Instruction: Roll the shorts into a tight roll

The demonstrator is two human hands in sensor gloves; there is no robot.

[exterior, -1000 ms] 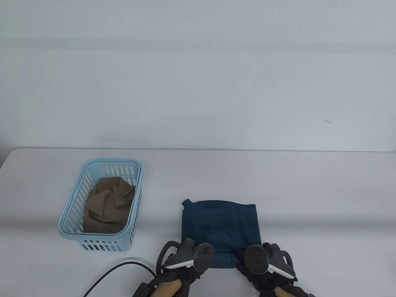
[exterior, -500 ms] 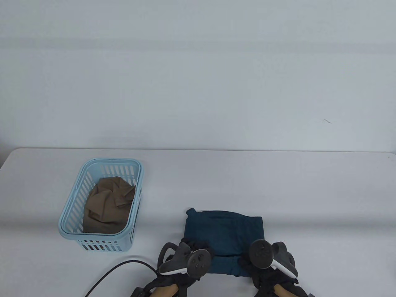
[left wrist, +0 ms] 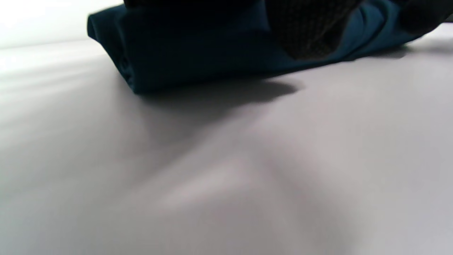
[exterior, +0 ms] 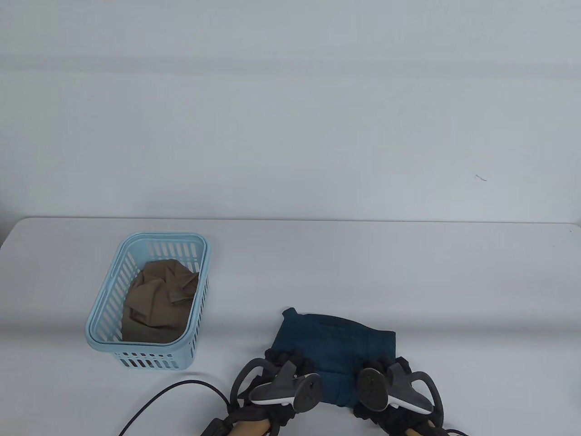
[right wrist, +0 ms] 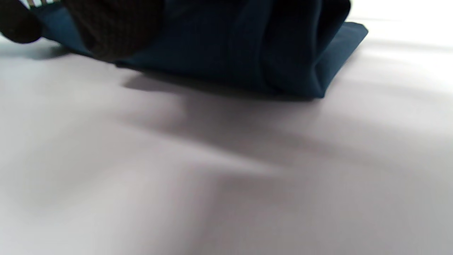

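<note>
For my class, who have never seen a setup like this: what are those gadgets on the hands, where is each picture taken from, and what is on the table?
These are a person's two gloved hands; each gadget is a tracker strapped to the back of the hand, not held. One camera looks down at the white table; two more sit on the wrists, close to the cloth. The left hand and right hand both grip the near, rolled end of the dark teal shorts. To the left stands a light blue basket holding a brown garment. A black cable lies near the front edge.
</note>
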